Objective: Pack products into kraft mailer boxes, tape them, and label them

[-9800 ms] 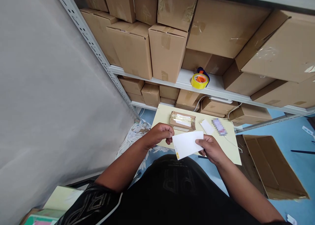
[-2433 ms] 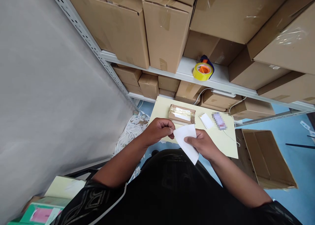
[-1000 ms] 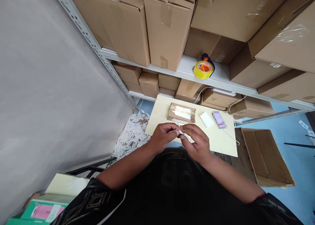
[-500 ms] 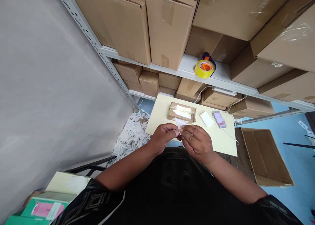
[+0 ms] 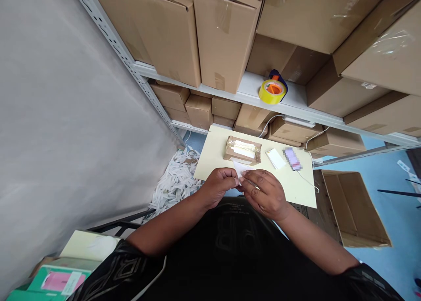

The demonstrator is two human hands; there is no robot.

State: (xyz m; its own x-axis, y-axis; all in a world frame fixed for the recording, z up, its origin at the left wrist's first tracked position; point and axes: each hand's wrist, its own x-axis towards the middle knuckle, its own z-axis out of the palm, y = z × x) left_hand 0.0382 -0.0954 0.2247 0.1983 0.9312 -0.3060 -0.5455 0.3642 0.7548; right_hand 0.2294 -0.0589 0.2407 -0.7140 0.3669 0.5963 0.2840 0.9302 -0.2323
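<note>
Head view looks down on two bare hands meeting over the near edge of a pale yellow desk [image 5: 213, 154]. The left hand [image 5: 219, 188] and the right hand [image 5: 267, 198] both have their fingers closed tight on one small folded white paper [image 5: 241, 168], left fingers [image 5: 230, 174] on its left side and right fingers [image 5: 252, 178] on its right. Neither hand holds anything else.

The paper sits just above the fingertips, between the two hands and equally close to both. Only a pointed corner of it shows, and it sticks out away from the person toward the desk's far edge. The rest is hidden behind the knuckles, so its long axis cannot be told.

Just beyond that corner, near but not clearly touching it, lies one taped brown parcel [image 5: 242, 149] with a white label. Its long axis runs along the far edge of the desk. To the right of the parcel, toward the far right corner, are one white card [image 5: 275, 159] and one small blurred item [image 5: 292, 158], side by side and apart from the hands. A thin cable [image 5: 307, 182] trails off the right edge.

Off the desk:
- One yellow tape roll [image 5: 272, 90] stands on the metal shelf [image 5: 250, 97] among many stacked cardboard boxes [image 5: 226, 33].
- One open carton [image 5: 355, 209] rests on the blue floor to the right.
- A heap of white strips [image 5: 176, 182] lies on the floor by the left edge.
</note>
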